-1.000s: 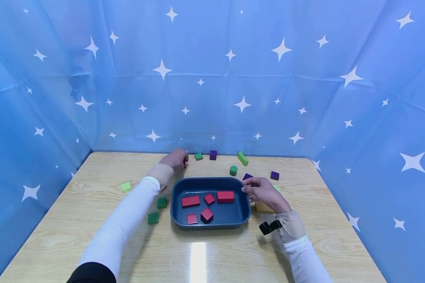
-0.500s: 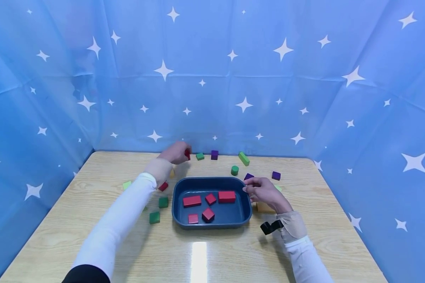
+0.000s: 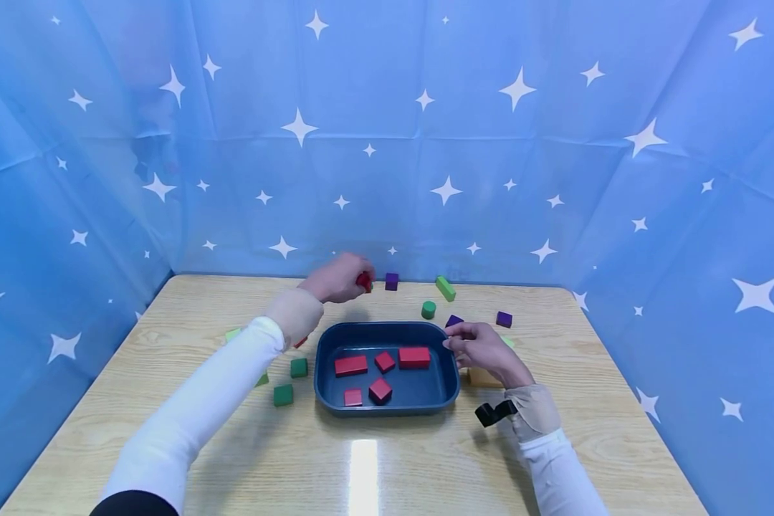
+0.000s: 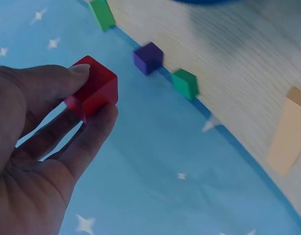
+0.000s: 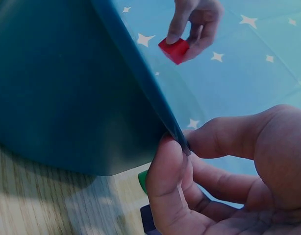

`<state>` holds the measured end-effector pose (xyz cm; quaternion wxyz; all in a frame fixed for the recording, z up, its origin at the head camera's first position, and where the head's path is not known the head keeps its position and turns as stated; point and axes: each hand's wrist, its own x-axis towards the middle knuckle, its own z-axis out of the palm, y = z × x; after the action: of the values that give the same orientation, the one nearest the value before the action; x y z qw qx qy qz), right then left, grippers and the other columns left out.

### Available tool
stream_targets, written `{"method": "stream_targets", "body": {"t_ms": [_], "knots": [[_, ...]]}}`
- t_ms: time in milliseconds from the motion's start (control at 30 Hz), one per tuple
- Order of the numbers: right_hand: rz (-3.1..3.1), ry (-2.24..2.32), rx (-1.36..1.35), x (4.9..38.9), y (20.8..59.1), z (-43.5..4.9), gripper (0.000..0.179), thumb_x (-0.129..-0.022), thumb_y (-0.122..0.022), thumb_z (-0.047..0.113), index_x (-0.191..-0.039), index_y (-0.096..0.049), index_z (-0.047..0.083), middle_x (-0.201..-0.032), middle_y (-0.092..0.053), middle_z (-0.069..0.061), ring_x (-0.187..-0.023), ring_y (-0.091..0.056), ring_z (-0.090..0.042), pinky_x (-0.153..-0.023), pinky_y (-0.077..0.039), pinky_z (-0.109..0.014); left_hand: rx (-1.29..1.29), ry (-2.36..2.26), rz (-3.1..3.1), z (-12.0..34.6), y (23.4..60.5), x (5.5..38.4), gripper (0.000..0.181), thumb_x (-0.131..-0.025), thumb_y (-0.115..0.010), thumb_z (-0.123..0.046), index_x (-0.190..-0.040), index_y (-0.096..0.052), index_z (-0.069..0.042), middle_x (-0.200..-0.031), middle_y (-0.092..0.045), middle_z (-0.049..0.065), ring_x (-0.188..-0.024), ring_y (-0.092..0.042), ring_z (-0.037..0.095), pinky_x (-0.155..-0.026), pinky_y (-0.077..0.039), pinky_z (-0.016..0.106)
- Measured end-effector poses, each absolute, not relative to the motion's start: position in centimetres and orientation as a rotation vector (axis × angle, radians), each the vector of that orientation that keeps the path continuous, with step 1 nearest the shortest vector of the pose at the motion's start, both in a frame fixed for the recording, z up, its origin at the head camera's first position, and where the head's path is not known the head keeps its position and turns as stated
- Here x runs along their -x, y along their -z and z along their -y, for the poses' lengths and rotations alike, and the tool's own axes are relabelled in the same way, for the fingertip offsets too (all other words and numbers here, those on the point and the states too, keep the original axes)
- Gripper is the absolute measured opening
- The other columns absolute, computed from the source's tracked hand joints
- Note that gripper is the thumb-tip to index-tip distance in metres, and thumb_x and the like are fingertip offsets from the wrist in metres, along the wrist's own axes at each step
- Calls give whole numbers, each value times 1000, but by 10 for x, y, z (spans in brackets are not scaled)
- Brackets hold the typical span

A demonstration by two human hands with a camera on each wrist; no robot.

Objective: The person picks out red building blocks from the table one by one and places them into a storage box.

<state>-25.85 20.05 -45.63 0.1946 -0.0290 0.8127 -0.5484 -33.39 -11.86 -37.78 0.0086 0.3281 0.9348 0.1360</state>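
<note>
My left hand (image 3: 343,277) is above the far part of the table, pinching a red block (image 4: 99,88) between thumb and fingertips. In the right wrist view that red block (image 5: 174,50) hangs clear of everything but the fingers. A dark blue tray (image 3: 387,411) stands mid-table with several red blocks (image 3: 414,357) lying in it. At its right end, my right hand (image 3: 488,354) pinches the tray's rim (image 5: 160,110) between thumb and fingers. A green block (image 4: 185,83) and a purple block (image 4: 148,58) lie at the table's far edge, near the left hand.
Dark green blocks (image 3: 283,395) sit left of the tray; a red block (image 3: 300,342) is partly hidden by the left wrist. Beyond the tray are a green cylinder (image 3: 428,309) and a light green block (image 3: 446,288). A wooden block (image 3: 484,378) lies under the right wrist. A starry curtain (image 3: 387,143) hangs behind.
My left hand has lifted the red block from the far table and moved right with it, now covering the green block in the head view. The right hand keeps its hold on the tray's rim.
</note>
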Motion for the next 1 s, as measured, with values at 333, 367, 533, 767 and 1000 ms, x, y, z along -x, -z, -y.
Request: {"method": "stream_targets", "body": {"t_ms": [333, 367, 533, 767, 1000], "knots": [[-2278, 1542, 58, 258, 457, -201, 34, -104, -55, 10, -134, -57, -5, -116, -66, -15, -82, -63, -16, -76, -60, -31, -1234, -418, -2842, 90, 369, 304, 22, -92, -71, -1, -113, -72, -7, -112, -68, 9, -101, -66, 23, -89, -59, 33], [-2278, 1540, 65, 258, 457, -201, 34, -104, -55, 11, -134, -57, -5, -116, -66, -16, -82, -63, -16, -76, -60, -31, -1250, -418, -2833, 87, 368, 301, 22, -92, -71, -2, -114, -72, -7, -113, -67, 9, -102, -66, 23, -90, -59, 33], [-2286, 1529, 72, 258, 456, -200, 35, -104, -56, 12, -135, -57, -5, -115, -66, -16, -82, -63, -17, -75, -61, -32, -1295, -413, -2795, 77, 365, 286, 23, -93, -71, -3, -115, -71, -8, -113, -67, 8, -104, -64, 23, -91, -59, 34], [-2290, 1520, 63, 257, 454, -199, 36, -105, -56, 14, -136, -56, -5, -118, -66, -17, -84, -63, -18, -77, -61, -33, -1301, -354, -2718, 65, 369, 270, 27, -94, -71, -6, -121, -71, -11, -119, -67, 6, -107, -65, 18, -95, -59, 31], [-2285, 1534, 75, 257, 455, -200, 36, -105, -56, 13, -135, -56, -6, -118, -67, -18, -83, -64, -17, -76, -61, -32, -1322, -335, -2636, 56, 383, 260, 25, -93, -72, -5, -117, -72, -13, -112, -66, 2, -100, -62, 12, -88, -58, 23]]}}
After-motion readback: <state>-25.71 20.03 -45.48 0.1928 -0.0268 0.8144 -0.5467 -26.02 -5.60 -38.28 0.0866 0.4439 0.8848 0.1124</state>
